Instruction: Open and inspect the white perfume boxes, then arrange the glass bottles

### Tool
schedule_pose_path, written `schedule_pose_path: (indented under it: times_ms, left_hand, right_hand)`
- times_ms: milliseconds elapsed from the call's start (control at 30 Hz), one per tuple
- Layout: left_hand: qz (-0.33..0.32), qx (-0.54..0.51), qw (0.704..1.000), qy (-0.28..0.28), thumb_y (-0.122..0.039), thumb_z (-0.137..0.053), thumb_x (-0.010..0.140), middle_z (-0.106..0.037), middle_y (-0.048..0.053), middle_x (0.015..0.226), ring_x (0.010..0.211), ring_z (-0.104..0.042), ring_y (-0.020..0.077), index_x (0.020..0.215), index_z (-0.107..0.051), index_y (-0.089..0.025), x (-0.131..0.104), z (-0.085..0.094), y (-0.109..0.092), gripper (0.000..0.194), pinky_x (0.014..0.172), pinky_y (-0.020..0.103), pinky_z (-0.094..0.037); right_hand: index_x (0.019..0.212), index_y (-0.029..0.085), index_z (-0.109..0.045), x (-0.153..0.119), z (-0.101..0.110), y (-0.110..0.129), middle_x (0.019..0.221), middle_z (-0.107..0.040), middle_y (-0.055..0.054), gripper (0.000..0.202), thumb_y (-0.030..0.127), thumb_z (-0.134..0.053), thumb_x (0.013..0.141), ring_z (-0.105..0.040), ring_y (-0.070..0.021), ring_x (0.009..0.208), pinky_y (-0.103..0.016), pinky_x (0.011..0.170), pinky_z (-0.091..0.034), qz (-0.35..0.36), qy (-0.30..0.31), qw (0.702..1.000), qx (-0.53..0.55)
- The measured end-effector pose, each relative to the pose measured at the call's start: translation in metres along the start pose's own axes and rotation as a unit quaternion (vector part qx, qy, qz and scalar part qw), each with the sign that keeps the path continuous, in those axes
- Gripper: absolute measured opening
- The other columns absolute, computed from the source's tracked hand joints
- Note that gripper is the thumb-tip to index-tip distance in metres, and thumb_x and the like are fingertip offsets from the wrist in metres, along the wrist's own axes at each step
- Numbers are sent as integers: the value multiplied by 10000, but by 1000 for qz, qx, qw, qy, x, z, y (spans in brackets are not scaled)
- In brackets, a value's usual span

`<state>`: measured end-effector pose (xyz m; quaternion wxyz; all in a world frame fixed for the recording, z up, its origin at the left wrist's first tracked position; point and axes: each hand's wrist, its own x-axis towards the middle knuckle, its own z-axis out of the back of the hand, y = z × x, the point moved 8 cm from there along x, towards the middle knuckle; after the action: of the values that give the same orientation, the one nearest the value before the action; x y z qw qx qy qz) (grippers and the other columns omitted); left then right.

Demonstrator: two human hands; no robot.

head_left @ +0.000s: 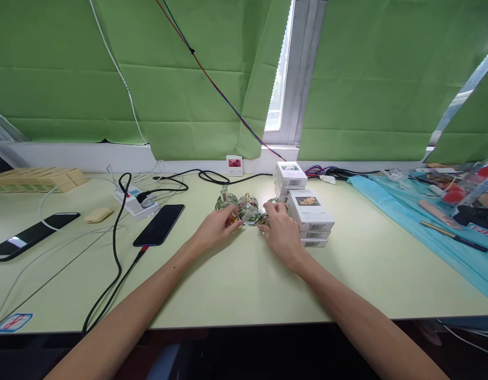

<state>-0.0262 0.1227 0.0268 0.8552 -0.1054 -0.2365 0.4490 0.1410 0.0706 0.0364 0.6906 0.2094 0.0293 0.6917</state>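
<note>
Several small round glass jars with knobbed tops stand close together on the pale table in the middle of the view. The middle glass jar has a gold-coloured knob and green showing inside. At the left of the group my left hand is closed, with thumb and fingers on a small glass jar that they mostly hide. Behind it stands a glass jar with a tall clear stopper. My right hand curls round another glass jar at the right of the group, beside a stack of white boxes.
More white boxes and a small picture card stand at the back. Left are a phone, a power strip, cables, a dark slab and yellow boxes. A blue sheet with clutter lies right.
</note>
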Motion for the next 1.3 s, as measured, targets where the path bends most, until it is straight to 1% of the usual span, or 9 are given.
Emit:
schedule_pose_path:
  times_ms: [133, 267, 367, 433, 600, 800, 933, 1067, 1300]
  left_hand:
    - [-1, -3, 1000, 1, -462, -536, 945, -511, -52, 605, 575, -454, 149, 904, -498, -228, 0, 0, -2, 241, 585, 274, -296]
    - [3, -6, 1000, 1, -475, -532, 944, -509, -49, 615, 574, -454, 148, 881, -484, -228, -1, 1, -3, 260, 580, 277, -300]
    - [1, -10, 1000, -4, -472, -538, 939, -510, -46, 619, 570, -453, 145, 867, -494, -225, -1, 1, -4, 261, 576, 277, -297]
    - [-1, -20, 1000, -12, -476, -538, 940, -508, -49, 602, 562, -451, 142, 867, -510, -224, -1, 2, -5, 264, 572, 275, -296]
    - [2, -54, 998, -25, -476, -494, 975, -540, -54, 587, 552, -474, 129, 881, -543, -216, -1, 2, -5, 281, 589, 266, -339]
    - [-10, -28, 999, -17, -479, -544, 947, -544, -44, 630, 586, -479, 132, 870, -550, -210, -1, 0, -5, 279, 596, 269, -345]
    - [-21, -21, 1000, -8, -447, -556, 934, -534, -36, 655, 602, -479, 135, 858, -538, -206, -1, -5, -5, 254, 599, 272, -344]
    - [-33, -14, 999, 7, -407, -561, 927, -552, -26, 701, 621, -482, 141, 888, -540, -210, -1, -10, -6, 202, 602, 278, -334]
    - [-17, -21, 999, 28, -362, -587, 889, -596, -13, 759, 647, -510, 150, 889, -540, -213, -1, -12, -8, 157, 610, 277, -356]
  right_hand:
    - [1285, 228, -538, 1, -1, 3, 1249, -578, -94, 396, 265, -692, 922, -704, -227, 864, -311, 652, -456, 34, -10, 999, 17]
    - [1317, 232, -530, 1, -1, 9, 1217, -610, -81, 420, 293, -687, 932, -700, -238, 922, -318, 688, -475, 75, -15, 996, 39]
    - [1335, 233, -521, 0, -1, 13, 1212, -621, -74, 448, 307, -695, 929, -699, -230, 909, -318, 697, -480, 91, -14, 994, 53]
    - [1349, 237, -511, -1, -1, 13, 1212, -621, -70, 484, 325, -712, 917, -700, -226, 881, -316, 678, -475, 89, -17, 994, 54]
    - [1355, 251, -497, 0, -3, 6, 1223, -609, -79, 549, 364, -753, 882, -703, -231, 865, -308, 662, -458, 56, -16, 998, 38]
    - [1308, 228, -513, 0, -6, 4, 1157, -618, -77, 483, 389, -722, 904, -707, -244, 864, -306, 658, -441, 44, 5, 999, 26]
    - [1315, 219, -509, 0, -5, 5, 1168, -606, -84, 474, 385, -709, 918, -709, -247, 870, -310, 664, -440, 45, 18, 999, 23]
    - [1301, 205, -520, 0, -5, 6, 1152, -601, -89, 433, 372, -686, 938, -706, -247, 872, -310, 664, -441, 46, 25, 998, 24]
    - [1303, 206, -528, 2, -8, 6, 1148, -602, -88, 395, 323, -667, 952, -705, -248, 875, -310, 654, -440, 52, 22, 998, 14]
